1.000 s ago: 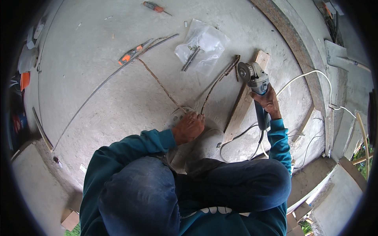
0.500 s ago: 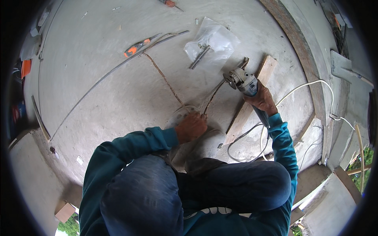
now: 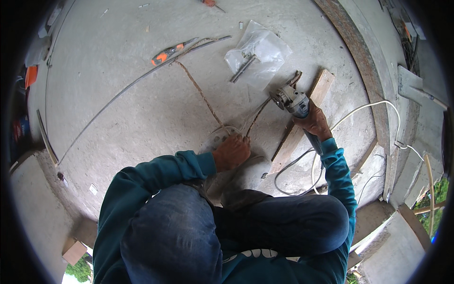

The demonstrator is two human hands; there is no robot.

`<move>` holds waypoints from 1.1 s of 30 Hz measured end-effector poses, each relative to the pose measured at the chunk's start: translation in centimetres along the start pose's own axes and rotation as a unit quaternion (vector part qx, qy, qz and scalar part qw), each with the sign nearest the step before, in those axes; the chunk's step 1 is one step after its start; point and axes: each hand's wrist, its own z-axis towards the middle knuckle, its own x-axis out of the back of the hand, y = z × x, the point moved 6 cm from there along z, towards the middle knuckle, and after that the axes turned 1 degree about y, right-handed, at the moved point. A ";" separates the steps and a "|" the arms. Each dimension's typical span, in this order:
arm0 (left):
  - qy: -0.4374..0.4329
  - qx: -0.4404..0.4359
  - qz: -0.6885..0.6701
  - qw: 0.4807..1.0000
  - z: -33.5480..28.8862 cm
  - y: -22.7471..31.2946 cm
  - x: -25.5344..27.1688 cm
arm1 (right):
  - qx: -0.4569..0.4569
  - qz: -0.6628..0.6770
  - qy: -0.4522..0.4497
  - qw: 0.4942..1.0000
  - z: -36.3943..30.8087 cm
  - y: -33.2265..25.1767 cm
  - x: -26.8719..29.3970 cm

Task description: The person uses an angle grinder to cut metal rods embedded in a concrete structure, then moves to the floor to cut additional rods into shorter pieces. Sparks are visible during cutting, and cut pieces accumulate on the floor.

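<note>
My right hand (image 3: 314,122) is wrapped round the body of an angle grinder (image 3: 295,102). The grinder's disc (image 3: 277,100) is beside a thin rusty metal rod (image 3: 258,116), close to or touching it; I cannot tell which. My left hand (image 3: 232,151) is closed on the near end of that rod, low in front of my shoes. Another rusty length (image 3: 196,87) runs from the left hand up and left toward a long grey rod (image 3: 127,88). Whether both rusty lengths are one bent piece is hidden by my fingers.
A wooden plank (image 3: 302,120) lies under and beside the grinder. Black cable (image 3: 283,187) and white cable (image 3: 362,108) loop at the right. Beyond are an orange-and-black hand tool (image 3: 169,54), a clear plastic bag (image 3: 267,49) and a short metal tube (image 3: 243,68). A shovel (image 3: 410,84) is at far right.
The view has shifted slightly. Both hands keep their holds, and the grinder stays at nearly the same place by the rusty rod.
</note>
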 end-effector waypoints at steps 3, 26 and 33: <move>-0.004 0.005 0.001 1.000 0.0 0.0 -0.4 | -0.002 0.014 -0.007 1.000 0.0 -0.1 -0.3; -0.008 0.178 -0.078 0.981 -7.2 -6.9 -0.7 | -0.064 0.219 -0.020 0.973 -5.5 -3.3 -2.7; 0.058 0.181 -0.066 0.980 -4.6 -8.5 0.6 | -0.033 0.195 0.032 0.980 -7.0 -3.8 -1.4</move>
